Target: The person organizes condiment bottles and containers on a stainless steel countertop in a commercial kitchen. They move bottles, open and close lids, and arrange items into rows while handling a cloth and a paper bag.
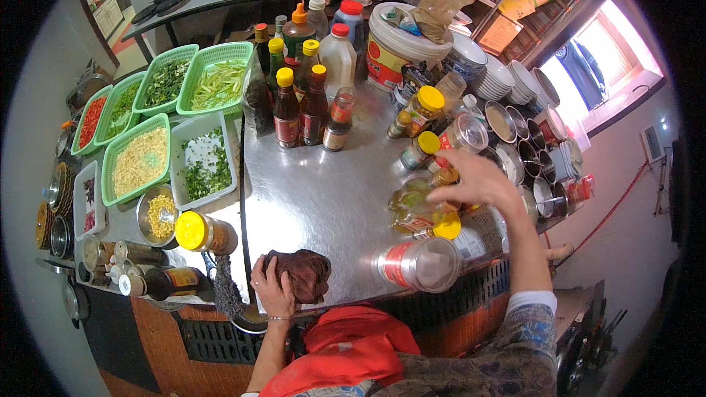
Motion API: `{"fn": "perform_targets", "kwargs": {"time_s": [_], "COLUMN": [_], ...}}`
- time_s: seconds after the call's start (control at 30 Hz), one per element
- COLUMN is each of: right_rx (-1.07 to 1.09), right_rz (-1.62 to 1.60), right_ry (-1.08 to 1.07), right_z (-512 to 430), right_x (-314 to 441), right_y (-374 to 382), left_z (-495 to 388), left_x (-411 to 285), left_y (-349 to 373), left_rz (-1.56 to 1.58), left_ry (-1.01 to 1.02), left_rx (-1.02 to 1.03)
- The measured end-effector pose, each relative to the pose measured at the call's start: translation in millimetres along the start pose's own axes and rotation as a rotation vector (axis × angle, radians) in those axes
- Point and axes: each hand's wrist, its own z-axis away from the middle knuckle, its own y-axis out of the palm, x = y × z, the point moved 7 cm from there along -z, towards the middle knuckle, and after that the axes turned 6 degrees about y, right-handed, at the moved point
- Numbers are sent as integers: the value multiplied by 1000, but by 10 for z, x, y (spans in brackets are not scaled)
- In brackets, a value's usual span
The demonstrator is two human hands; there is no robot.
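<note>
My left hand (274,288) rests on a bunched dark brown cloth (304,275) at the near edge of the steel table (336,198), its fingers around the cloth's left side. On the right, my right hand (469,181) is over a cluster of small jars, fingers apart, next to a jar with a red lid (439,165). Whether it touches a jar cannot be told. Below it lie a glass jar with green contents (417,215) and a yellow lid (448,226). A clear plastic jar with a red label (422,264) is at the table's near right edge.
Sauce bottles (287,116) with yellow caps stand at the back. Green baskets (138,160) of chopped vegetables fill the left, with a yellow-lidded jar (205,232) and a dark bottle (171,282) nearer. Metal seasoning pots (529,149), stacked bowls (499,78) and a large white bucket (386,60) are on the right.
</note>
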Motion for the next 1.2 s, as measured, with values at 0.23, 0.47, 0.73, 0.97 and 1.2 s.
{"fn": "perform_targets", "kwargs": {"time_s": [0.23,0.47,0.73,0.97,1.2], "right_rx": [-301,-337,-348,-298,-268], "right_rz": [-244,-200,-221,-161,-179], "right_ry": [226,201,-71,-189,-231], "right_z": [197,130,-162,-872,-1454], "right_x": [-31,52,578,1139,1645], "right_y": [463,389,103,-50,-33], "left_z": [-9,7,11,5,-16], "left_x": [7,32,41,14,-13], "left_y": [31,19,-11,9,27], "left_rz": [17,26,30,11,17], "left_ry": [-12,-13,-42,-27,-20], "left_rx": [9,-7,14,11,-13]}}
